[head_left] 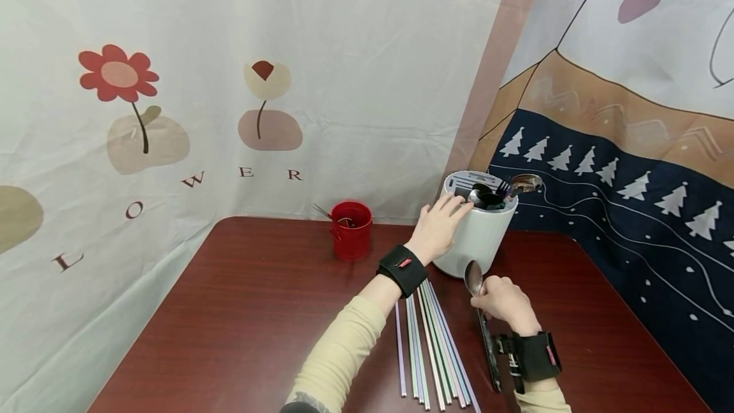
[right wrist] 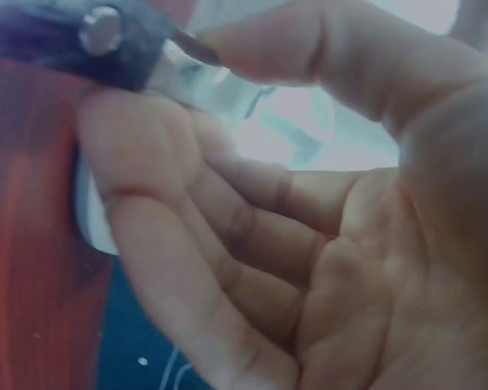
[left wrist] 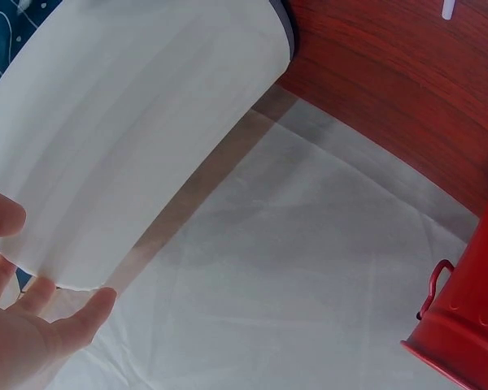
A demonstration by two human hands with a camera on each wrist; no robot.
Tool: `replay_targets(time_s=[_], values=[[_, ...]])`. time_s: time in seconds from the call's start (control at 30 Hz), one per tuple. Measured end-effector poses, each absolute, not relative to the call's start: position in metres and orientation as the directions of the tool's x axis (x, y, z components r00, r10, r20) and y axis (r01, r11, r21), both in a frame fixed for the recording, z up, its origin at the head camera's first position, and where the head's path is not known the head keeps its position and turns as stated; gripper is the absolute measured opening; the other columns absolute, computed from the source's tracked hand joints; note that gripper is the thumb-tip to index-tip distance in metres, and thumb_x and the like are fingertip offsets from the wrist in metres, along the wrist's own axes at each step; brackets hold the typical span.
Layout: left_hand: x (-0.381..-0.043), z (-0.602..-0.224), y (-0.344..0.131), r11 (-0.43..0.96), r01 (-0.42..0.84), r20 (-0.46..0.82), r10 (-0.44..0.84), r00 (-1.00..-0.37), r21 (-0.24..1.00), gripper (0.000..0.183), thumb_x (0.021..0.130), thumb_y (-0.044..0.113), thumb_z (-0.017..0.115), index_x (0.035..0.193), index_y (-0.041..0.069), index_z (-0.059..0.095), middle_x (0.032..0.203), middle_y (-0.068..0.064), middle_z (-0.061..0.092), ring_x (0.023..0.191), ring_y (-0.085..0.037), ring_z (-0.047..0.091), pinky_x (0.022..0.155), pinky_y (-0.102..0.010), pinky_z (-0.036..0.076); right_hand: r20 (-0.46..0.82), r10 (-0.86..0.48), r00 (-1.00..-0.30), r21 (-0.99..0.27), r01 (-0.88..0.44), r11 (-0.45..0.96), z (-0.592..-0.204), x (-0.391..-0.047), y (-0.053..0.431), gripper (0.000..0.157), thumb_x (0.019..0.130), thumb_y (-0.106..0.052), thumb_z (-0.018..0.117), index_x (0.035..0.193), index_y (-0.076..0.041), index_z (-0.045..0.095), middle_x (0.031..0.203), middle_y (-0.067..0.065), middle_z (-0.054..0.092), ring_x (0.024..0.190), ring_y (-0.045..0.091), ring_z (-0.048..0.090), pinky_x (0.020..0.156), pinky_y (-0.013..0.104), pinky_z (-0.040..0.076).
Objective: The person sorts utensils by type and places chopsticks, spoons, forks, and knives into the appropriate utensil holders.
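Note:
My left hand (head_left: 440, 227) rests its spread fingertips on the rim of a white utensil holder (head_left: 473, 247). In the left wrist view the thumb lies against the holder's wall (left wrist: 122, 146). Several utensils, including a black fork (head_left: 503, 188) and a large metal spoon or ladle (head_left: 525, 182), stand in the holder. My right hand (head_left: 507, 301) pinches a metal spoon (head_left: 473, 278) between thumb and forefinger, near where its shank meets the black handle (head_left: 489, 352). The bowl points toward the holder's base. A rivet (right wrist: 102, 31) shows on that handle in the right wrist view.
Several long pale sticks (head_left: 430, 349), perhaps straws or chopsticks, lie on the brown table (head_left: 241, 324) between my arms. A red bucket (head_left: 352, 231) with thin metal items stands at the back edge. Printed cloth (head_left: 373, 81) hangs behind the table.

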State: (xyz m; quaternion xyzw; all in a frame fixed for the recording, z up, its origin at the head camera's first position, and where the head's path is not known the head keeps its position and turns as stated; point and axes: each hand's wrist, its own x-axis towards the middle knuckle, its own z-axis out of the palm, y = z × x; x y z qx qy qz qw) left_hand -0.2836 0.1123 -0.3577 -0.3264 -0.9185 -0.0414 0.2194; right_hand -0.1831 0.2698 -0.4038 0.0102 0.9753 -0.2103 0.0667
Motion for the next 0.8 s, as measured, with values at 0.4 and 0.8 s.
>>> replay_targets(time_s=[0.4, 0.8], values=[[-0.284, -0.358, 0.113, 0.786, 0.615, 0.421, 0.581, -0.697, -0.068, 0.064, 0.090, 0.021, 0.064, 0.146, 0.029, 0.035, 0.152, 0.005, 0.035, 0.145, -0.015, 0.027, 0.100, -0.042, 0.045, 0.141, 0.026, -0.990, -0.411, -0.035, 0.911, -0.375, -0.167, 0.275, 0.027, 0.086, -0.015, 0.059, 0.066, -0.013, 0.040, 0.057, -0.003, 0.030, 0.050, 0.013, 0.029, 0.046, 0.025, 0.019], [-0.284, -0.358, 0.113, 0.781, 0.620, 0.443, 0.584, -0.681, -0.075, 0.063, 0.089, 0.019, 0.065, 0.145, 0.029, 0.037, 0.150, 0.005, 0.037, 0.144, -0.016, 0.029, 0.099, -0.042, 0.045, 0.570, 0.258, -0.780, -0.530, -0.109, 0.841, -0.362, -0.157, 0.265, 0.015, 0.086, -0.018, 0.063, 0.086, -0.003, 0.064, 0.076, 0.016, 0.067, 0.064, 0.023, 0.057, 0.059, 0.032, 0.041]])
